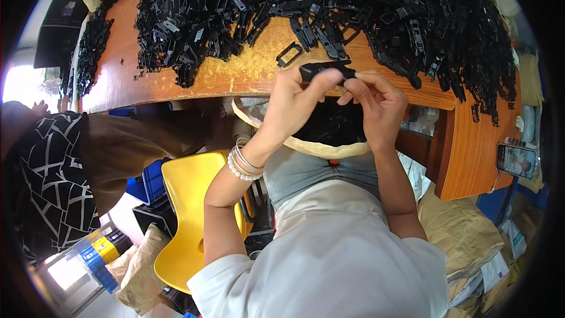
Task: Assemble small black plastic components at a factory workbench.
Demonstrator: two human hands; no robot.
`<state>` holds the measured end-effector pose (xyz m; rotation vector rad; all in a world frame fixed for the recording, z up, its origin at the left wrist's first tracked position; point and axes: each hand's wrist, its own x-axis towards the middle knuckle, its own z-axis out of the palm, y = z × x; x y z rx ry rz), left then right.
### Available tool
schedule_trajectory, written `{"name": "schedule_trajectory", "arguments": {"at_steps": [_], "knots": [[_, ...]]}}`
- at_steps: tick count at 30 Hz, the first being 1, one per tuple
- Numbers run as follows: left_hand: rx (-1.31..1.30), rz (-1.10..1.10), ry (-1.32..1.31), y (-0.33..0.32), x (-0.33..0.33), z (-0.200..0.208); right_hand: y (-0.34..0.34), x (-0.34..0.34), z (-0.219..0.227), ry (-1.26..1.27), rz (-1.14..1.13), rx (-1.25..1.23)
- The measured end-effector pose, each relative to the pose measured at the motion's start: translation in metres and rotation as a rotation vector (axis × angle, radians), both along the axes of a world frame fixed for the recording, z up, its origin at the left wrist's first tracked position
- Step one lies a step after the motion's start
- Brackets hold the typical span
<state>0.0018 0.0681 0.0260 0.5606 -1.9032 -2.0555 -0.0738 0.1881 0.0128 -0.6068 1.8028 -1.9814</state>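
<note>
Near the table's front edge, my left hand (294,101) grips a dark, elongated black plastic part (311,71), with the thumb lying across it. My right hand (379,105) pinches the right end of the same part between thumb and fingers; the fingers partly hide it. Just beyond my left hand, a small black rectangular frame (289,54) lies alone on the wooden table (259,62). Below both hands, a sack with a pale rolled rim (329,150) rests open at my lap, and dark pieces show inside it.
A wide heap of black plastic parts (329,0) covers the far side of the table. On the right edge stands a phone (516,161). A yellow chair (188,200) is at my left, with another person (53,182) beyond. Brown paper sacks (462,232) lie at the right.
</note>
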Motion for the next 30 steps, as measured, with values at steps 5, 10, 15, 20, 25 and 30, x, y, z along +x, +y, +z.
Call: {"name": "schedule_trajectory", "arguments": {"at_steps": [5,10,15,20,25,30], "knots": [[0.056,-0.051,0.03,-0.004,0.0,-0.01,0.004,-0.001,-0.004,-0.054,0.062,-0.088],[0.047,-0.005,0.095,0.003,-0.002,-0.001,-0.001,-0.007,0.003,-0.173,0.135,-0.05],[0.188,-0.09,0.155,-0.007,-0.007,0.015,-0.006,-0.007,0.004,-0.02,0.091,-0.12],[-0.377,-0.493,0.259,-0.049,-0.038,0.008,0.006,-0.012,-0.015,-0.135,-0.022,-0.143],[-0.854,0.133,0.067,-0.133,-0.129,-0.002,0.033,-0.015,-0.013,-0.127,-0.08,-0.036],[-1.087,0.173,-0.097,-0.188,-0.204,-0.043,0.048,-0.004,-0.009,-0.218,-0.012,-0.058]]}}
